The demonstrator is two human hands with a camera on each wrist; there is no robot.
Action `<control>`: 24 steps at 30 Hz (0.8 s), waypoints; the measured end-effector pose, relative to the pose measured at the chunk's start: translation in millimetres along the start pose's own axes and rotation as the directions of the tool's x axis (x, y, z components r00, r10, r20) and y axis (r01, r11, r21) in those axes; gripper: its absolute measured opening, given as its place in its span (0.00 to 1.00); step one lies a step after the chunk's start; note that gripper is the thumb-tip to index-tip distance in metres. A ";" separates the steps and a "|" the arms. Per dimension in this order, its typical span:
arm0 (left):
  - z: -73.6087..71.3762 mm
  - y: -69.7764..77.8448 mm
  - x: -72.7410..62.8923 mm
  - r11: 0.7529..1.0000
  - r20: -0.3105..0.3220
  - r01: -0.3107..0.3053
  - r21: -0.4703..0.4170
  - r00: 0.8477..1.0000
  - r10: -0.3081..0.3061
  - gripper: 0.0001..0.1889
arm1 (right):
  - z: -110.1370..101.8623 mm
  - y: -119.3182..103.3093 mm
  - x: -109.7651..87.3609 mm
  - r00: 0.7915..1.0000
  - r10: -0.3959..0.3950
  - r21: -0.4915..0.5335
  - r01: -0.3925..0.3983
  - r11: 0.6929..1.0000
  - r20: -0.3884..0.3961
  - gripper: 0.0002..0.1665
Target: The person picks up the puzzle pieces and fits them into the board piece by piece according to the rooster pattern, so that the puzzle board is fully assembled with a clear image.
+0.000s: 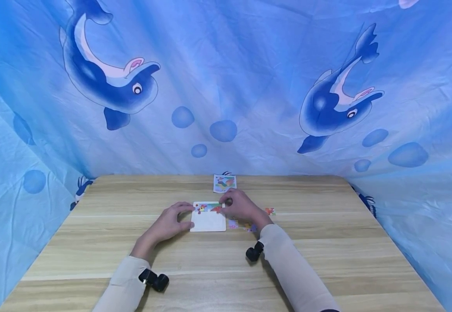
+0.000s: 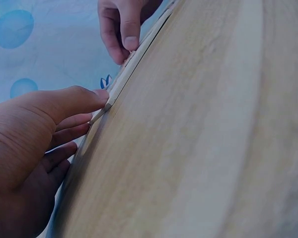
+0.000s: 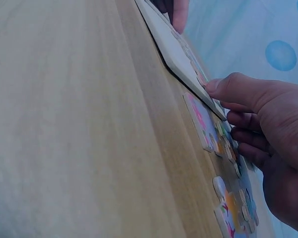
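We judge the puzzle to be at an early stage. On the white board point(image 1: 208, 222), a coloured strip point(image 1: 204, 208) runs along the far side, while most of the inside below it is plain white and waits to be filled. The board lies on the table point(image 1: 226, 277) between our two hands. Our left hand point(image 1: 170, 221) has thumb and fingers spread apart along the board's left edge, touching it near both corners and seeming to steady it. Our right hand point(image 1: 243, 207) bends thumb and forefinger together at the far right corner, pinching at a red piece point(image 1: 216, 209) at the strip's end; we cannot tell whether it is fully seated.

Left to place, as far as we see, are a lilac piece point(image 1: 233, 223) just beside the board's right edge, a mixed group point(image 1: 249, 226) next to it, and an orange piece point(image 1: 270, 211) farther right. Our right wrist partly hides this area, so we cannot count them. A picture card point(image 1: 224, 183) lies beyond the board, by the table's back edge.

For room, we have broad wood on the near side and out to the left. The right is tighter: the loose pieces lie beneath our forearm, so a low sweep there could scatter them.
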State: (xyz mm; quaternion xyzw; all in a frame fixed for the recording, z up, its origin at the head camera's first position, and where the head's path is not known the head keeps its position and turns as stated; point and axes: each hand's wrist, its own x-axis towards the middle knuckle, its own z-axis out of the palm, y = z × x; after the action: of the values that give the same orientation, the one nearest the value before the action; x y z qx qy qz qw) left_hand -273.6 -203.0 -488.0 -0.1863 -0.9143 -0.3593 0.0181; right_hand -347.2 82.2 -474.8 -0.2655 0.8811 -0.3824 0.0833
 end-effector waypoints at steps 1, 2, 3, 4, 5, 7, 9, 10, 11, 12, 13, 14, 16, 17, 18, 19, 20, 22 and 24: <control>0.3 -0.2 -0.3 1.000 0.000 0.000 -0.001 1.000 0.000 0.27 | -0.2 0.7 -0.2 1.000 0.000 0.000 0.000 1.000 -0.004 0.16; 0.5 -0.4 -0.5 1.000 0.001 -0.002 -0.002 1.000 0.002 0.27 | -0.6 1.5 -0.7 1.000 0.000 0.005 0.000 1.000 -0.008 0.15; 0.5 -0.5 -0.7 1.000 0.001 -0.003 -0.004 1.000 0.003 0.27 | -1.6 1.9 -1.6 1.000 0.003 0.002 -0.003 1.000 -0.014 0.15; 0.3 -0.2 -0.8 1.000 0.002 -0.003 -0.005 1.000 0.003 0.27 | -2.9 1.8 -3.3 1.000 0.008 0.008 -0.008 1.000 -0.021 0.15; 0.2 0.2 -0.9 1.000 0.003 -0.003 -0.007 1.000 0.003 0.27 | -4.8 1.9 -5.1 1.000 0.013 0.015 -0.012 1.000 -0.026 0.15; -0.1 0.3 -0.8 1.000 0.002 -0.004 -0.009 1.000 0.004 0.27 | -10.2 2.4 -9.9 0.999 0.027 0.018 -0.027 0.999 -0.036 0.17; -0.7 0.7 -0.8 1.000 0.005 0.000 -0.013 1.000 0.000 0.27 | -16.5 4.2 -15.7 0.998 0.035 0.009 -0.035 0.999 -0.047 0.17; -0.9 0.9 -0.8 1.000 0.008 0.003 -0.014 1.000 -0.003 0.27 | -19.8 5.6 -18.8 0.998 0.038 0.013 -0.037 0.999 -0.051 0.18; -1.1 0.8 -0.7 1.000 0.009 0.005 -0.015 1.000 -0.005 0.27 | -23.0 7.6 -21.4 0.998 0.035 0.004 -0.034 0.999 -0.054 0.18; -1.3 0.5 -0.6 1.000 0.009 0.001 -0.011 1.000 -0.001 0.27 | -25.7 9.7 -24.1 0.998 0.034 -0.002 -0.034 0.999 -0.061 0.18; -1.5 0.7 -0.7 1.000 0.010 0.005 -0.013 1.000 -0.005 0.27 | -27.9 11.9 -26.4 0.997 0.031 -0.009 -0.032 0.999 -0.070 0.18; -1.6 0.7 -0.8 1.000 0.012 0.007 -0.012 1.000 -0.006 0.27 | -29.4 14.3 -28.0 0.997 0.026 -0.018 -0.027 0.999 -0.077 0.18; -1.8 0.7 -1.1 1.000 0.011 0.008 -0.008 1.000 -0.008 0.27 | -31.2 18.0 -31.1 0.996 0.015 -0.029 -0.018 0.999 -0.084 0.17; -1.8 0.6 -1.3 1.000 0.009 0.007 -0.008 1.000 -0.007 0.27 | -31.6 19.9 -32.3 0.996 0.006 -0.044 -0.010 0.999 -0.085 0.15; -1.6 0.5 -1.4 1.000 0.008 0.006 -0.008 1.000 -0.006 0.27 | -31.7 21.5 -33.5 0.996 0.004 -0.053 -0.008 0.999 -0.085 0.15; -1.6 0.6 -1.5 1.000 0.009 0.010 -0.013 1.000 -0.010 0.27 | -31.4 22.7 -34.4 0.996 -0.003 -0.067 -0.003 0.998 -0.085 0.14; -1.4 0.5 -1.7 1.000 0.008 0.007 -0.013 1.000 -0.007 0.27 | -31.1 24.0 -35.4 0.996 -0.009 -0.076 0.003 0.997 -0.083 0.13; -1.2 0.6 -1.7 1.000 0.007 0.001 -0.013 1.000 -0.001 0.27 | -30.2 25.1 -37.5 0.997 -0.013 -0.088 0.006 0.996 -0.079 0.12; -1.1 0.9 -1.6 1.000 0.007 -0.001 -0.014 1.000 0.001 0.27 | -29.3 25.3 -39.2 0.997 -0.010 -0.094 0.002 0.996 -0.080 0.12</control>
State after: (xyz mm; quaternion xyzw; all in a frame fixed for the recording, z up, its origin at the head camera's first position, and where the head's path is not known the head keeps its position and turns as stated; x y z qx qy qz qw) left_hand -271.9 -203.7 -486.8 -0.1882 -0.9118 -0.3648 0.0138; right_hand -334.5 135.8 -474.8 -0.2563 0.9000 -0.3511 0.0341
